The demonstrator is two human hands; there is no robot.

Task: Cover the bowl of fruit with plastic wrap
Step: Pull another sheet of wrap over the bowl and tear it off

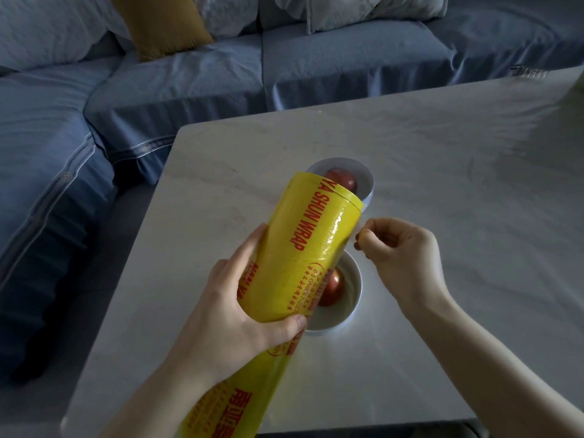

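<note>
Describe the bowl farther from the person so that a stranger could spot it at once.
On the pale marble table in front of the blue sofa stand two matching white bowls. Yours is the far bowl, partly hidden behind the top end of the yellow wrap roll. Unlike the near bowl, it sits on the sofa side.

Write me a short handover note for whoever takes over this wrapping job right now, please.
Left hand grips the roll, tilted.
Right hand pinches the film edge at the roll's side.
Near bowl and far bowl on the table under the roll, one fruit in each, uncovered.
Done: roll picked up, edge found.
To do: pull out film, lay over a bowl, tear, press round the rim.
</note>
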